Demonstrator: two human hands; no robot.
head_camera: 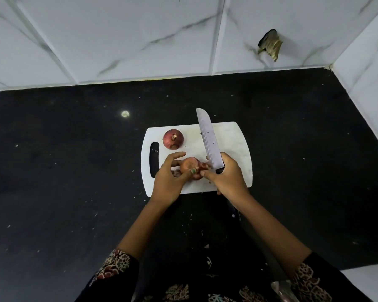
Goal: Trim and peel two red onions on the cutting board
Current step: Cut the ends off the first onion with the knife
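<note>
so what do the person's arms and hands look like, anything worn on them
Both forearms are bare from wrist to elbow. The sleeves are black with a band of floral print in rust, cream and dark tones at the cuff, ending around the elbow. The left hand has a painted thumbnail, greenish. No rings, watch or bracelets show on it or the right hand.

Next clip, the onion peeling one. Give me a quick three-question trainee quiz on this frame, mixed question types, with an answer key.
1. True or false: the whole onion at the far left of the cutting board is being touched by a hand.
2. Which hand holds the knife? A) left B) right C) neither
3. Fill in: the left hand holds the second onion above the near part of the ____.

Key
1. False: it sits alone, apart from both hands.
2. B: the right hand grips the knife where blade meets handle, blade pointing away from the person, while its fingertips also meet the held onion.
3. Cutting board.
</note>
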